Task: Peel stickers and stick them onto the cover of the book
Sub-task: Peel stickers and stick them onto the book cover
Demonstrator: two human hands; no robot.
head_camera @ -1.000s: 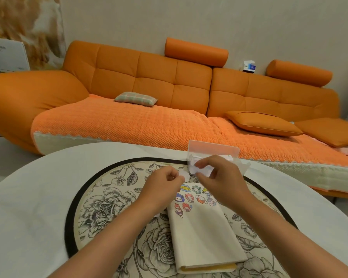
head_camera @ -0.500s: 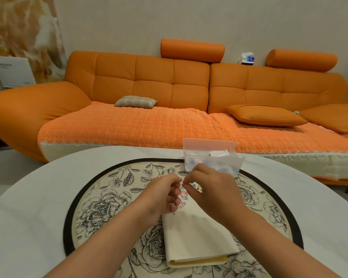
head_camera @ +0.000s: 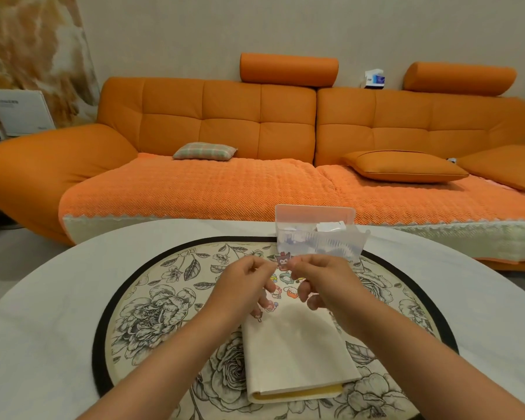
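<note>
over the book (head_camera: 297,356), right hand (head_camera: 326,286) pinches sticker (head_camera: 283,261)

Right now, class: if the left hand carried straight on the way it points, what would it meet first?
Most likely the clear plastic box, just beyond the sticker that the left hand and right hand pinch between them, though depth is unclear.

A round white table (head_camera: 28,328) carries 1 round floral mat with a black rim (head_camera: 152,310). On the mat lie 1 cream-covered book (head_camera: 291,353) and, at its far edge, 1 clear plastic box (head_camera: 315,231).
</note>
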